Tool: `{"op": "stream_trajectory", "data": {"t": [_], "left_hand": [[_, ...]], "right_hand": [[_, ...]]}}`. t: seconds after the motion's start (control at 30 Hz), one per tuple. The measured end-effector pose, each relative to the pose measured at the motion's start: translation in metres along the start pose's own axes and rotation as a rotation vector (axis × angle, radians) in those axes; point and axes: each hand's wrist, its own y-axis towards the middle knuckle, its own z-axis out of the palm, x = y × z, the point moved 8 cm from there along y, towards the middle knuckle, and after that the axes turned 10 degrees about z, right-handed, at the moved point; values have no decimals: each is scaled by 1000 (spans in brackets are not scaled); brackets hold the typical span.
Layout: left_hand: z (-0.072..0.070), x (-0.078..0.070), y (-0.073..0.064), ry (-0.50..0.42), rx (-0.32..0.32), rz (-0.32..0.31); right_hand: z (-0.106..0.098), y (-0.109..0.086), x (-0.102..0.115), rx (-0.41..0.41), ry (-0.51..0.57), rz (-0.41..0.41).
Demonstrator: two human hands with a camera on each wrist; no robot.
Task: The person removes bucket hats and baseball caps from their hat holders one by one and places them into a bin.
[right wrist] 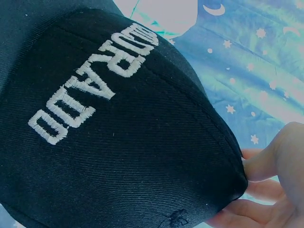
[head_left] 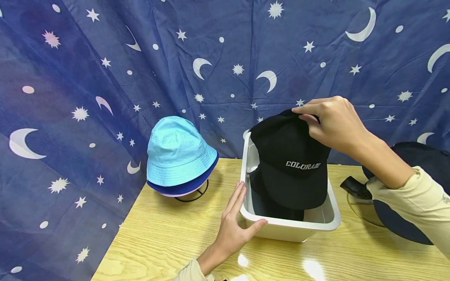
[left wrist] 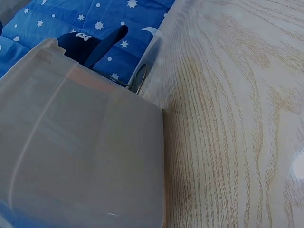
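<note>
My right hand (head_left: 337, 121) pinches a black cap (head_left: 291, 179) by the top of its crown. The cap hangs brim down, with white "COLORADO" lettering facing me, and its lower part is inside a white plastic bin (head_left: 277, 234). In the right wrist view, thumb and fingers squeeze the crown fabric of the cap (right wrist: 133, 142). Beneath it a dark cap (head_left: 272, 205) shows in the bin, mostly hidden. My left hand (head_left: 232, 222) touches the bin's near left corner, its fingers straight along the side and the thumb at the front rim.
To the left, a light blue bucket hat (head_left: 175, 152) tops a stack of hats on a black wire stand (head_left: 193, 197). Dark hats (head_left: 404, 222) sit by a wire stand at the right, partly behind my sleeve. A star-and-moon cloth (head_left: 225, 78) hangs behind the wooden table (head_left: 158, 242).
</note>
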Motion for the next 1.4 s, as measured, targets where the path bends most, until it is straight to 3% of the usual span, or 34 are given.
{"op": "stream_trajectory", "data": {"t": [0.9, 1.4], "left_hand": [[0, 0, 0, -18, -10, 31], [0, 0, -1, -14, -10, 23]], "right_hand": [[40, -10, -12, 32, -1, 119], [64, -18, -22, 99, -29, 188]]}}
